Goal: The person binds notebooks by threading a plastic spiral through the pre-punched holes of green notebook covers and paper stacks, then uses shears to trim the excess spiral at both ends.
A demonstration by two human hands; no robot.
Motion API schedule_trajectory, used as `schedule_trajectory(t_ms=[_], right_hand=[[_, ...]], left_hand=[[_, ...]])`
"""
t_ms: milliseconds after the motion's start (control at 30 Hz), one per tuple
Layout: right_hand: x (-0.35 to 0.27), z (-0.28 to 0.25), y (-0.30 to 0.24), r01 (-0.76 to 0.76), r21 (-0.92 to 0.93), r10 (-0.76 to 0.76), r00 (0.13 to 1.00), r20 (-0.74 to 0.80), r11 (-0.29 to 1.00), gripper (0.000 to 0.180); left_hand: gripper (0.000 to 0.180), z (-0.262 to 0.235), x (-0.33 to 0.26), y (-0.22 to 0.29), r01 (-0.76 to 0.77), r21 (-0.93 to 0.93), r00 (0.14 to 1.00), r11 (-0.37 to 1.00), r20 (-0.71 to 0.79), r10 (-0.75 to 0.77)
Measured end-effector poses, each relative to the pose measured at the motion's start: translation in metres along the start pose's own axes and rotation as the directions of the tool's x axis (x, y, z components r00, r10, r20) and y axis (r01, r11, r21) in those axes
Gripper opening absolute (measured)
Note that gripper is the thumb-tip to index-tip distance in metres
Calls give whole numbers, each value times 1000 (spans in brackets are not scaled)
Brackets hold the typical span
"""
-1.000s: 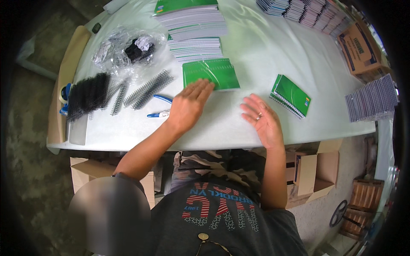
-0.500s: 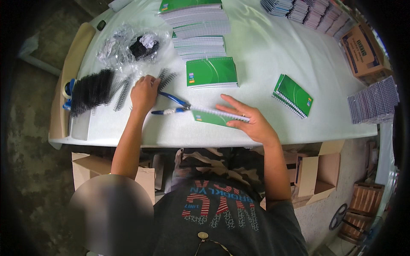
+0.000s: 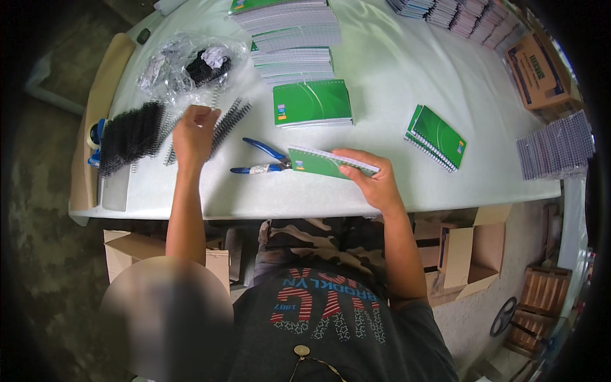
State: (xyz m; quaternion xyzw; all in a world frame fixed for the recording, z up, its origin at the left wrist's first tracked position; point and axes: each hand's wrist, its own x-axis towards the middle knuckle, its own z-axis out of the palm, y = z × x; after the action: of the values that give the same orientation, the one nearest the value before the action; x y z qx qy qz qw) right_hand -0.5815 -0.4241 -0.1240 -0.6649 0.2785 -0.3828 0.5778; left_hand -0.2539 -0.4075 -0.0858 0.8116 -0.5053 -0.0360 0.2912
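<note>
My right hand (image 3: 369,178) grips an unbound green notebook (image 3: 321,164) by its right end, thumb on the cover, its punched edge turned up and away from me. To the left, my left hand (image 3: 194,137) is closed in a pinch on a dark spiral binding coil (image 3: 214,99), which sticks up beyond the fingertips. Loose coils (image 3: 230,122) lie just right of that hand, and a thick bunch of black coils (image 3: 130,137) lies to its left. Blue-handled pliers (image 3: 264,148) rest on the table, jaws by the notebook's left end.
A stack of green notebooks (image 3: 312,102) stands ahead, with taller piles (image 3: 289,28) behind. Coil-bound notebooks (image 3: 438,140) lie at right, near a wrapped stack (image 3: 554,148) and a cardboard box (image 3: 541,70). Crumpled clear plastic (image 3: 168,70) and a tape dispenser (image 3: 95,140) are at left.
My left hand has moved slightly left and now pinches a coil. My right fingers have closed round the notebook, which has tilted upward a little and is held more firmly.
</note>
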Motion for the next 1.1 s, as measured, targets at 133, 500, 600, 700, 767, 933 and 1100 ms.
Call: schedule_trajectory(t_ms=[133, 500, 600, 700, 767, 933, 1100], right_hand=[[-5, -6, 2, -31, 41, 34, 997, -76, 999, 28], [-4, 2, 1, -36, 42, 42, 989, -140, 998, 26], [-6, 1, 0, -38, 6, 38, 988, -151, 999, 26], [-6, 1, 3, -5, 22, 9, 989, -151, 1000, 25], [-7, 0, 3, 9, 5, -9, 993, -116, 1000, 25], [-9, -3, 3, 16, 11, -15, 998, -53, 1000, 27], [-8, 1, -2, 27, 2, -27, 1000, -13, 1000, 27]], left_hand=[[27, -10, -30, 29, -242, -209, 949, 947, 152, 276], [30, 21, -71, 48, -211, -494, 847, 844, 338, 410], [31, 23, -70, 56, -193, -442, 864, 876, 346, 365], [31, 26, -70, 57, -214, -465, 883, 859, 285, 374], [29, 18, -64, 60, 11, -496, 852, 869, 459, 251], [17, 10, -54, 63, 273, -738, 783, 617, 543, 304], [32, -8, -43, 73, -551, -409, 627, 728, 373, 684]])
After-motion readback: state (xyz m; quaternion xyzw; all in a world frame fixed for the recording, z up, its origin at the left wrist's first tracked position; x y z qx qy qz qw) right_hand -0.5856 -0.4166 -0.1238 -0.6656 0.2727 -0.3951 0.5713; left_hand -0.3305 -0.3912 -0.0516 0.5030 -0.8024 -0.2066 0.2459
